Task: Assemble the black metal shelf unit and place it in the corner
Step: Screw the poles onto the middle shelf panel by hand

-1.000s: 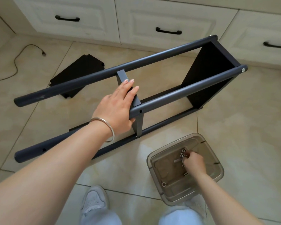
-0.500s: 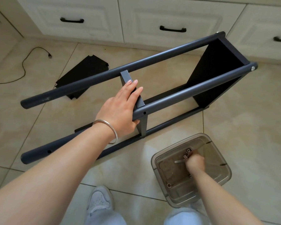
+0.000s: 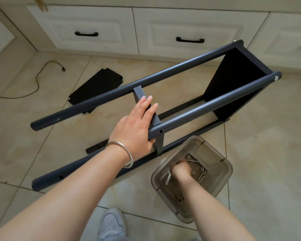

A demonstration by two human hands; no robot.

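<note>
Here, head view only.
Edges and room: the shelf frame (image 3: 163, 101) lies on its side on the tiled floor (image 3: 259, 136), its far end just short of the white drawer fronts (image 3: 181, 32). Bare tile opens to the right of the frame and behind its near end.
Shelf frame: dark round tubes run lengthwise; a black panel (image 3: 233, 80) closes the far end and a narrow grey crossbar (image 3: 142, 100) joins the two upper tubes midway. Bolt holes show along the near tube.
Loose panel: a black shelf panel (image 3: 94, 89) lies flat on the floor left of the frame, partly behind its upper tube.
Cable: a thin black cable (image 3: 36, 80) trails on the floor further left of the frame.
Left hand (image 3: 137, 126): grip spread, fingers straight along the crossbar, thumb under the near tube.
Tub: a clear smoky plastic tub (image 3: 222, 171) stands on the floor just right of the frame's near tube, holding loose screws (image 3: 201, 174) and washers.
Right hand (image 3: 181, 171): down inside the tub, fingers curled; whether they pinch anything I cannot tell.
Shoe: a grey shoe (image 3: 111, 223) sits below the frame.
</note>
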